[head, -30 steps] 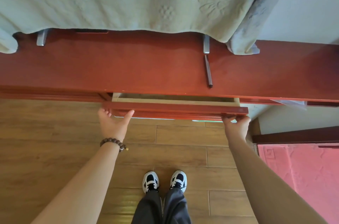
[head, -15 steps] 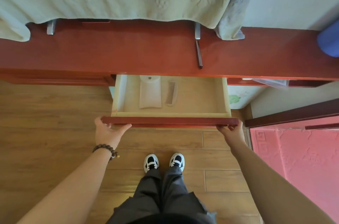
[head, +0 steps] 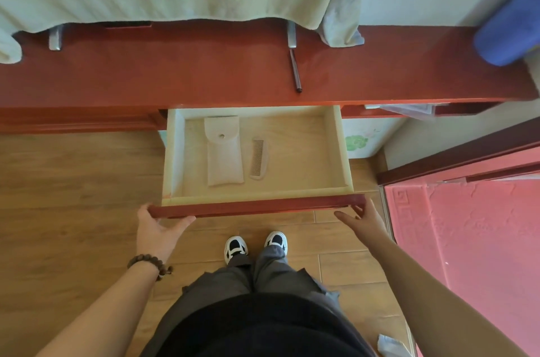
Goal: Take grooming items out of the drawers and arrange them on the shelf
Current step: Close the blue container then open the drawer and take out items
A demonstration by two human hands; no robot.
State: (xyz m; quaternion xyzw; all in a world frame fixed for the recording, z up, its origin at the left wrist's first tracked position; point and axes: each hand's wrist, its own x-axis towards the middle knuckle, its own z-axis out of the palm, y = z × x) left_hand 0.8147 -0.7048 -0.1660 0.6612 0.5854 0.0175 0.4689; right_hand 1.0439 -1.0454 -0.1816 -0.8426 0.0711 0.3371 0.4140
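Our left hand (head: 159, 229) cups the drawer front (head: 257, 207) from below at its left corner, fingers hidden; our right hand (head: 363, 220) lies slack-fingered under the right corner. We should lift the white pouch (head: 224, 159) first, then the comb (head: 258, 159) just beside it. Above runs the red shelf (head: 204, 76) with a pen (head: 295, 70); below, wood floor (head: 73, 196).

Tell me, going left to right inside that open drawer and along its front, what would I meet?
left hand on the drawer front → white pouch → comb → right hand
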